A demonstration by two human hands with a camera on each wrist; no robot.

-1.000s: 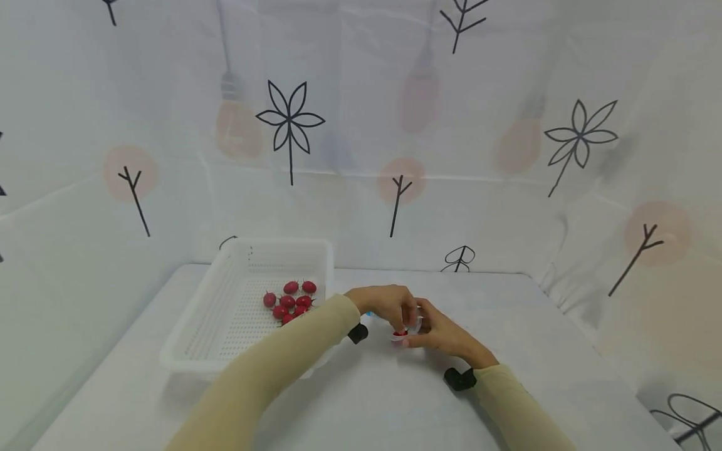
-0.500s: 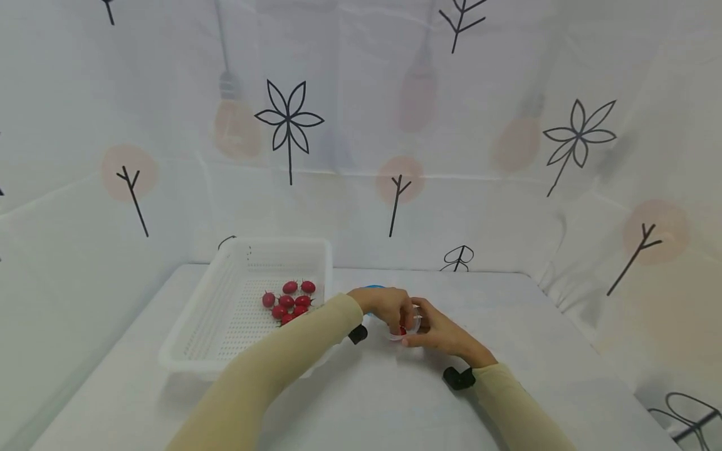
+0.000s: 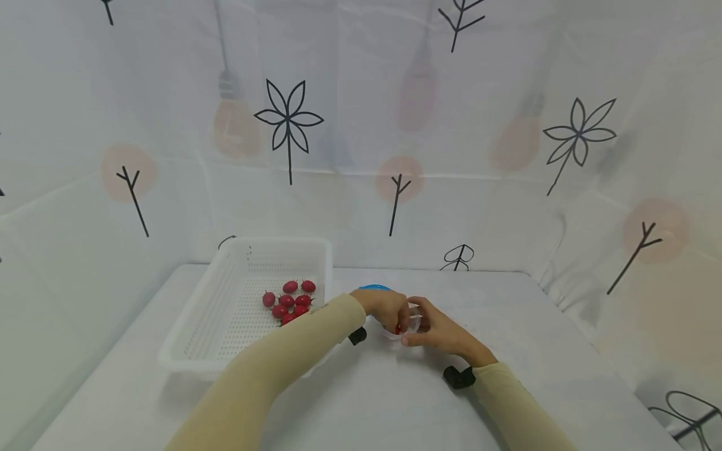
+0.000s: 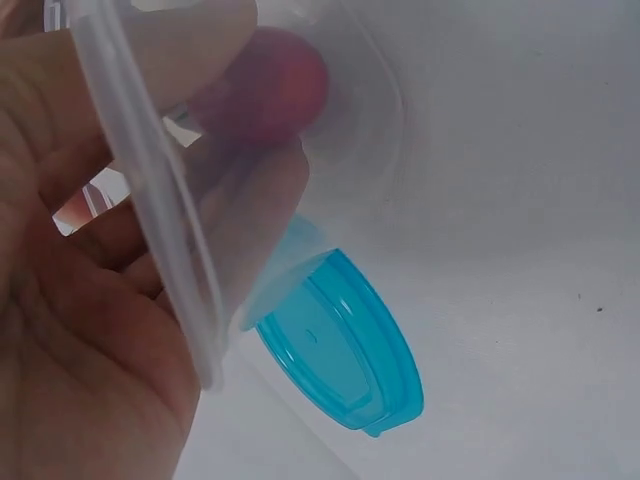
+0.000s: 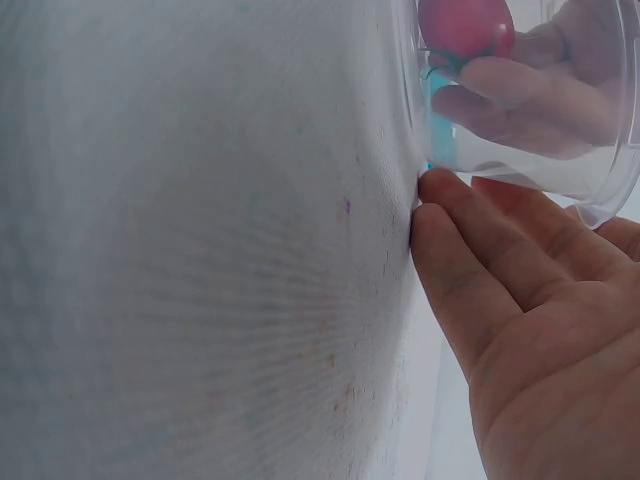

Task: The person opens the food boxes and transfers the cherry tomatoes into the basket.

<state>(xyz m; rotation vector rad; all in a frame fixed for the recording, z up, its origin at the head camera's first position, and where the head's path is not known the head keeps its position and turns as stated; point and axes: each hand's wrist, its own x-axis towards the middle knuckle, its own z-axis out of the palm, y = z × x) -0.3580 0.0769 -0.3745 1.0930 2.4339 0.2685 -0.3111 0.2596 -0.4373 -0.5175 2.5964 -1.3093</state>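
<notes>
Both hands meet at mid-table around a small clear plastic container [image 3: 410, 322]. My right hand [image 3: 418, 332] grips it from the right; in the right wrist view the thumb lies against its wall [image 5: 520, 150]. The fingers of my left hand [image 3: 397, 318] reach into the container and pinch a red cherry tomato [image 3: 398, 328]. That tomato [image 4: 265, 85] shows through the clear wall [image 4: 150, 180] in the left wrist view and again as tomato [image 5: 465, 25] in the right wrist view. A blue lid [image 3: 373, 288] lies flat just behind my left hand; it is the lid [image 4: 340, 350] under the container.
A white perforated basket [image 3: 225, 300] stands at the left and holds several red cherry tomatoes [image 3: 289, 300]. The table [image 3: 366, 401] is covered in white cloth. A printed white curtain [image 3: 361, 156] closes off the back and both sides.
Both hands and the container have shifted slightly away from me. The blue lid now shows behind my left hand.
</notes>
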